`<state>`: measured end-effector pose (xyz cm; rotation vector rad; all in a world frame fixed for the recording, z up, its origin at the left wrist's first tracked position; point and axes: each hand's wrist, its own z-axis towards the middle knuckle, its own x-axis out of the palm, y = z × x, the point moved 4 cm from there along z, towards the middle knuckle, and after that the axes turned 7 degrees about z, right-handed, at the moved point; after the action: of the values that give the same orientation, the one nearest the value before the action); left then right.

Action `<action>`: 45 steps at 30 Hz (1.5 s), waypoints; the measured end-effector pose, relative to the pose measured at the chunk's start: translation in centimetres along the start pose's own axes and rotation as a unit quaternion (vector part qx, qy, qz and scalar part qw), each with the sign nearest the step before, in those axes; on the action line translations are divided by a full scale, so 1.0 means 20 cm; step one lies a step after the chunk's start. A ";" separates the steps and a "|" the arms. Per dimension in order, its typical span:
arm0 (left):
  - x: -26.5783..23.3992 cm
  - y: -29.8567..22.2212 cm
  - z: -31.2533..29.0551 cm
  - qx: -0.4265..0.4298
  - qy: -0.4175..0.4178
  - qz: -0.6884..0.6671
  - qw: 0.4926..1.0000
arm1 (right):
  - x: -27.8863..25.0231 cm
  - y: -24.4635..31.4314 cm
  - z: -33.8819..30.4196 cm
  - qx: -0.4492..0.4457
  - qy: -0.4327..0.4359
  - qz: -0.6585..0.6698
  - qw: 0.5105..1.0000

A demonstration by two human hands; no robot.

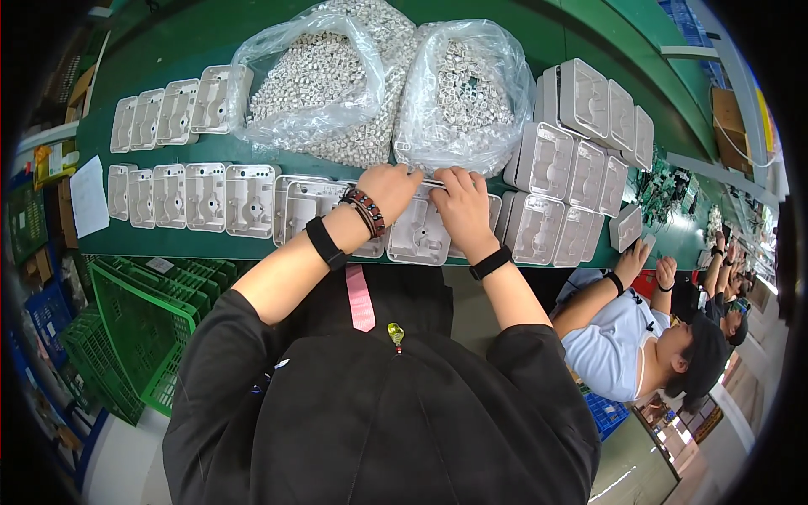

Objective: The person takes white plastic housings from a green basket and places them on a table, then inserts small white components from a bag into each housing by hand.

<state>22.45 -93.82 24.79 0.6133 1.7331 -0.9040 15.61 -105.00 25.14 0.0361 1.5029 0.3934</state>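
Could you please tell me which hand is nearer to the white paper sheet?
Left. The left hand is to the right of the white paper sheet, past a row of grey trays; the right hand is farther right, beyond the left hand.

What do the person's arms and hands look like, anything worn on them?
The left hand and right hand wear no gloves. On the left forearm: a plain black band and dark bracelets with reddish spots. The right has another black band. Black sleeves end around the elbows.
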 end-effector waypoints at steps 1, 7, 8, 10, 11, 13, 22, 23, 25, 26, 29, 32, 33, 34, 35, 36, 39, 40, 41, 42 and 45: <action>0.00 0.00 0.00 0.002 -0.014 -0.006 1.000 | 0.02 -0.01 0.00 0.005 -0.009 0.017 1.000; 0.00 0.01 -0.05 -0.009 -0.029 -0.011 0.999 | -0.06 0.01 -0.05 0.053 -0.041 0.075 0.995; -0.01 0.02 -0.06 -0.006 -0.031 -0.021 0.999 | -0.06 0.01 -0.06 0.053 -0.042 0.075 0.995; -0.01 0.03 -0.06 -0.004 -0.032 -0.031 0.999 | -0.07 0.02 -0.07 0.073 -0.038 0.077 0.994; -0.01 0.03 -0.05 -0.009 -0.035 -0.033 0.999 | -0.07 0.02 -0.07 0.082 -0.035 0.079 0.993; -0.02 0.05 -0.04 -0.013 -0.039 -0.037 0.998 | -0.06 0.03 -0.07 0.095 -0.033 0.084 0.991; -0.03 0.08 -0.03 -0.062 -0.022 -0.025 0.998 | -0.16 -0.01 0.02 0.121 -0.087 0.098 0.984; -0.03 0.09 -0.03 -0.063 -0.020 -0.027 0.997 | -0.18 -0.03 0.05 0.117 -0.106 0.104 0.982; -0.03 0.09 -0.03 -0.058 -0.015 -0.031 0.998 | -0.18 -0.14 0.15 0.151 -0.124 0.105 0.975; -0.03 0.10 -0.04 -0.060 -0.017 -0.030 0.998 | -0.17 -0.21 0.22 0.186 -0.141 0.110 0.966; -0.03 0.11 -0.04 -0.056 -0.023 -0.064 0.996 | -0.06 -0.44 0.37 0.211 -0.159 0.111 0.958; -0.12 0.14 -0.08 -0.090 -0.052 -0.078 0.992 | 0.11 -0.56 0.40 0.187 -0.105 0.076 0.974; -0.16 0.17 -0.08 -0.106 -0.067 -0.086 0.988 | 0.14 -0.61 0.40 0.204 -0.097 0.110 0.968; -0.19 0.19 -0.10 -0.110 -0.066 -0.084 0.988 | 0.16 -0.63 0.41 0.218 -0.088 0.146 0.961; -0.22 0.23 -0.12 -0.112 -0.094 -0.098 0.984 | 0.18 -0.65 0.41 0.232 -0.078 0.180 0.953; -0.26 0.28 -0.15 -0.112 -0.122 -0.112 0.980 | 0.19 -0.66 0.41 0.231 -0.077 0.182 0.953; -0.34 0.36 -0.23 -0.139 -0.137 -0.159 0.968 | 0.13 -0.67 0.38 0.288 -0.142 0.260 0.911; -0.35 0.38 -0.26 -0.157 -0.124 -0.190 0.961 | 0.11 -0.65 0.38 0.289 -0.140 0.260 0.911; -0.35 0.39 -0.27 -0.174 -0.112 -0.222 0.953 | 0.09 -0.65 0.36 0.323 -0.142 0.326 0.877; -0.34 0.39 -0.28 -0.173 -0.112 -0.222 0.953 | 0.06 -0.63 0.36 0.353 -0.144 0.391 0.837; -0.25 0.37 -0.29 -0.139 -0.021 -0.496 0.857 | -0.04 -0.52 0.31 0.388 -0.138 0.495 0.765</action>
<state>26.45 -84.72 28.46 -0.5795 2.0810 -1.2830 24.09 -113.55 23.69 1.5390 1.1422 0.5299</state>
